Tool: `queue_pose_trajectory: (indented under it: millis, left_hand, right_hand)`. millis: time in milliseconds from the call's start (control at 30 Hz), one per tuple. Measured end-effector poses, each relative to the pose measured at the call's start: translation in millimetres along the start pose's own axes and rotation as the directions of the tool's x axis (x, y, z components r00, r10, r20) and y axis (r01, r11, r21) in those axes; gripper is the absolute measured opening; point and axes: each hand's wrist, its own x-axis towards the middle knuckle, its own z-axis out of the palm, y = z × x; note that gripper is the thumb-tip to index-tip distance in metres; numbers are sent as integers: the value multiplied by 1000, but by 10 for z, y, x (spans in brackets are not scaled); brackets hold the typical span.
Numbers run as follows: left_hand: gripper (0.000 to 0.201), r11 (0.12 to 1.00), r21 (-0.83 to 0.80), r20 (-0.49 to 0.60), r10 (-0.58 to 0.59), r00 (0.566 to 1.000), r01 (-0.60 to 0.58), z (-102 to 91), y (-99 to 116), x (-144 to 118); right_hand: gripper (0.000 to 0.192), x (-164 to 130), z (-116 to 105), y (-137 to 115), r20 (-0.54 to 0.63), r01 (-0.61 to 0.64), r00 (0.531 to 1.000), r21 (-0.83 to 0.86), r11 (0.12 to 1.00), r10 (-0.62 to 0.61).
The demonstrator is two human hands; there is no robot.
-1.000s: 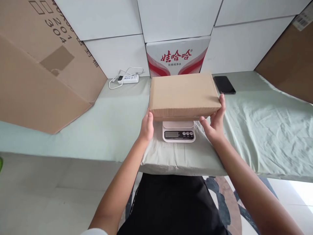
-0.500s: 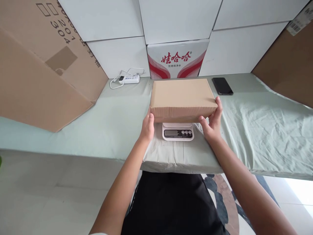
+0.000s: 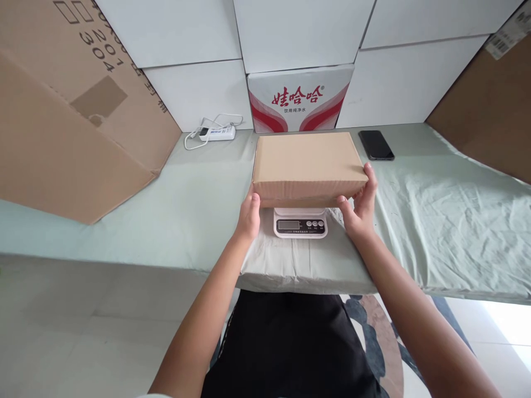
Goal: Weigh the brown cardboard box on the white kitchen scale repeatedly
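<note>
We see a small box (image 3: 309,165) of plain brown cardboard, matt and smooth, sitting on a white plastic scale (image 3: 300,223) with a dark, shiny front near the front edge of the bench. The bench (image 3: 435,221) wears a pale green cloth, soft and full of wrinkles, more so toward its right end. At the back edge lie a shiny black phone (image 3: 375,145), a white plastic power strip (image 3: 216,132) and a glossy printed carton (image 3: 299,98), and at the left end leans a big sheet of dull brown cardboard (image 3: 66,121).

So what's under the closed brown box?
A white digital scale sits under the brown box; only its front panel shows, the platform is covered. Left hand and right hand hold the box's ends.
</note>
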Motion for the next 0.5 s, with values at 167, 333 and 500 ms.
queue_pose_trajectory:
  millis: [167, 333, 500]
  left_hand:
    - [84, 1000, -5, -5, 1, 1000, -1, 7, 9, 7]
    - [86, 1000, 10, -22, -12, 1000, 12, 4, 4, 5]
    - [85, 1000, 10, -28, -9, 1000, 9, -2, -10, 4]
  right_hand:
    - [109, 5, 4, -22, -18, -25, 1000, -13, 1000, 25]
    - [108, 14, -8, -35, -6, -18, 1000, -26, 1000, 18]
    - [103, 20, -19, -54, 2, -23, 1000, -38, 999, 23]
